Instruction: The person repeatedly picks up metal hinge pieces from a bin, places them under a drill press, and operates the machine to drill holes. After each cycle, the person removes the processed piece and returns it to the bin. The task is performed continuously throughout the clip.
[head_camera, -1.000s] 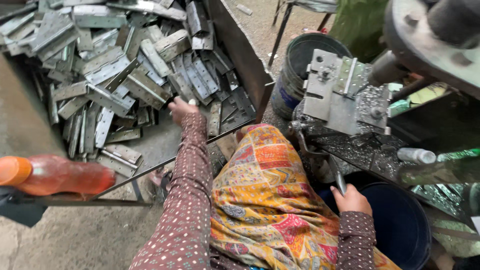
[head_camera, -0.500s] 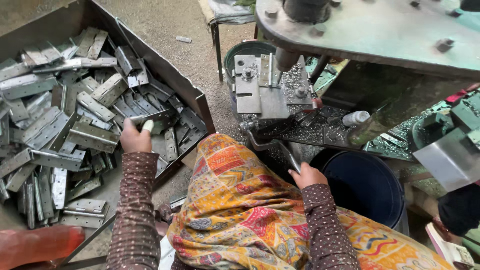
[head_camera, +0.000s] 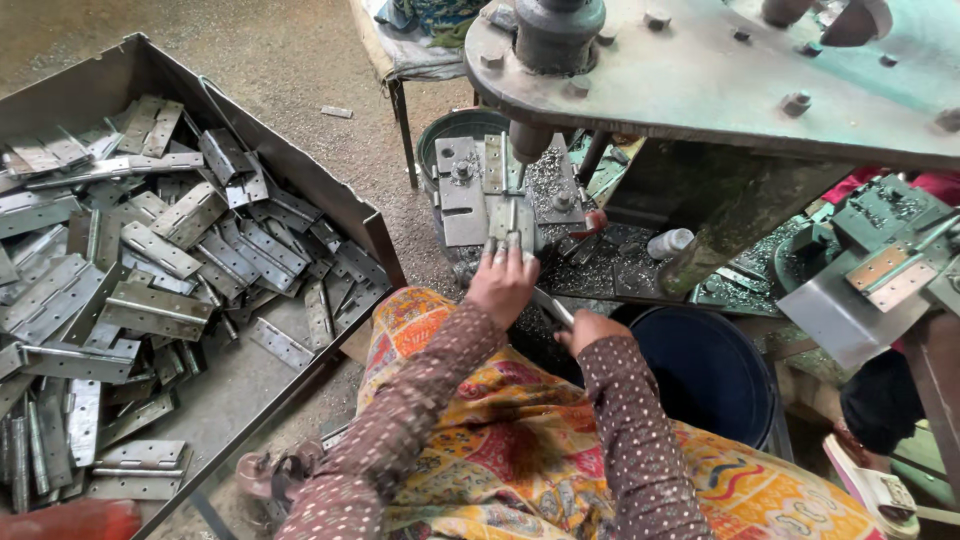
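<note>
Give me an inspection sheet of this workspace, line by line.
Surface: press bed littered with metal shavings.
Job's things: grey hinge plate lying in the jig under the press ram.
Clutter: metal bin heaped with hinges; small white bottle; dark blue bucket.
Hands: left hand, fingers on the hinge plate; right hand closed round a thin metal tool.
Cables: nothing seen.
Surroundings: gritty floor; stool leg; second jig at right.
</note>
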